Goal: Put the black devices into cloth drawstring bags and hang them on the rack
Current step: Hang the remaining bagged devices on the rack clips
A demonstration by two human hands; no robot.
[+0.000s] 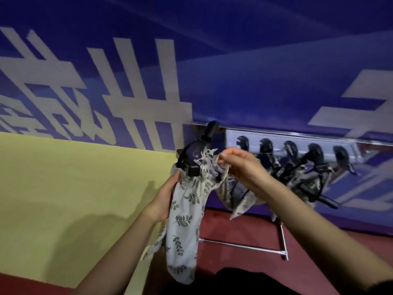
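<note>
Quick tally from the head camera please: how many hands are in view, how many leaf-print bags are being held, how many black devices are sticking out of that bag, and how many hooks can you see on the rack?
Hands: 2, left hand and right hand
Held leaf-print bag: 1
Black device in its mouth: 1
Rack hooks seen: 5
Total: 9

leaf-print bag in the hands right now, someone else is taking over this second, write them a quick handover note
Left hand: grips the leaf-print bag at its side, below the neck.
Right hand: pinches the drawstring at the gathered mouth.
Black device: in the bag, its top sticking out of the mouth, right by the rack's left end.
Done: other bags with devices already hang from hooks further right.
Left: cinch the cord and loop it over a hook, then let go. Whether more devices wait is out of view.
</note>
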